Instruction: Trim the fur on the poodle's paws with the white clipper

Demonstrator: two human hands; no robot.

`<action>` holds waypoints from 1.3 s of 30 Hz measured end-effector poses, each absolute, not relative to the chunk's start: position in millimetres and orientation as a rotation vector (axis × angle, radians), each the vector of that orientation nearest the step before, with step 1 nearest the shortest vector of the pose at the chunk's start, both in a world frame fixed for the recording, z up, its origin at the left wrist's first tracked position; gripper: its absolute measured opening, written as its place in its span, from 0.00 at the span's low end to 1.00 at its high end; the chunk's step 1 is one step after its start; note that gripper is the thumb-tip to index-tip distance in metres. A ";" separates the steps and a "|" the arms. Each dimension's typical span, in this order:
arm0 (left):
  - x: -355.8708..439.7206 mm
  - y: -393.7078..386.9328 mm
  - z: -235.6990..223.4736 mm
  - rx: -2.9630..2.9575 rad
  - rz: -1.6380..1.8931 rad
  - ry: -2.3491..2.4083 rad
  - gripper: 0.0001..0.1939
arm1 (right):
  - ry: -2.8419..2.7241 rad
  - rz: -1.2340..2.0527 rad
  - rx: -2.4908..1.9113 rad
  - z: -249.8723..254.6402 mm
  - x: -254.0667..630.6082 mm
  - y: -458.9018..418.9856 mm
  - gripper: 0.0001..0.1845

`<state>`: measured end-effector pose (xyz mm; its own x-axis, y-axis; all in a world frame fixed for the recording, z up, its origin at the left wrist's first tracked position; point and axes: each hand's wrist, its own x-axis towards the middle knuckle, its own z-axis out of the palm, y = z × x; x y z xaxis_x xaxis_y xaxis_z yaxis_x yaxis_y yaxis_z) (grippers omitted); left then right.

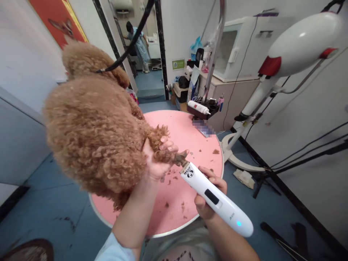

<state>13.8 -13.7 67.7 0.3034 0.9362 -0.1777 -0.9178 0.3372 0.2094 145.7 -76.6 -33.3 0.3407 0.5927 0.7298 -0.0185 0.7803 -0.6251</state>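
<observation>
A curly brown dog [95,123] stands at the left of a round pink grooming table [179,203], its back toward me. My left hand [160,159] is closed around one of the dog's paws [179,158], lifting it over the tabletop. In my right hand [210,194] are white hair clippers [217,199] with a blue light lit near the lower end. The clippers' blade end is at the paw, and I cannot tell whether it touches the pads. Tufts of cut hair [167,204] lie scattered on the pink surface.
A black loop [127,50] runs to the dog's neck. A tool tray [201,110] with a white bottle [199,107] hangs on the metal post, above a pixelated flat object [203,128]. A white stand dryer [301,43] is at right. Another person [140,45] bends in the far room.
</observation>
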 end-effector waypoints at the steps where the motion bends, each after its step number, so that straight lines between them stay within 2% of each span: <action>1: 13.3 -13.4 67.1 0.074 1.224 0.284 0.19 | -1.176 0.420 -0.587 -32.4 144.8 -76.0 0.26; 11: 14.9 -11.6 68.8 0.070 1.211 0.299 0.22 | -1.241 0.506 -0.606 -22.6 145.1 -74.1 0.27; 20: 18.1 -10.1 73.5 0.035 1.231 0.396 0.24 | -1.387 0.240 -0.803 0.1 142.2 -75.7 0.31; 26: 20.4 -8.9 71.1 0.017 1.270 0.379 0.25 | -1.426 -0.101 -0.633 -31.8 133.4 -59.7 0.35; 30: 20.4 -8.6 73.6 0.000 1.273 0.404 0.25 | -1.515 -0.077 -0.530 -42.6 134.8 -52.1 0.37; 33: 17.2 -6.4 74.0 0.012 1.252 0.408 0.24 | -1.603 0.074 -0.518 -28.1 141.0 -55.0 0.33; 37: 11.7 -3.6 72.8 0.027 1.194 0.384 0.23 | -1.618 0.453 -0.536 -5.4 150.6 -68.9 0.18; 39: 10.6 -3.6 72.5 0.029 1.196 0.378 0.23 | -1.507 0.459 -0.556 -2.1 153.0 -75.4 0.17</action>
<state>10.6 -3.6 72.5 0.3117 0.9107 -0.2710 -0.9011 0.3738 0.2199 153.0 -75.4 -2.1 0.0218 0.6032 0.7973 0.0569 0.7954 -0.6034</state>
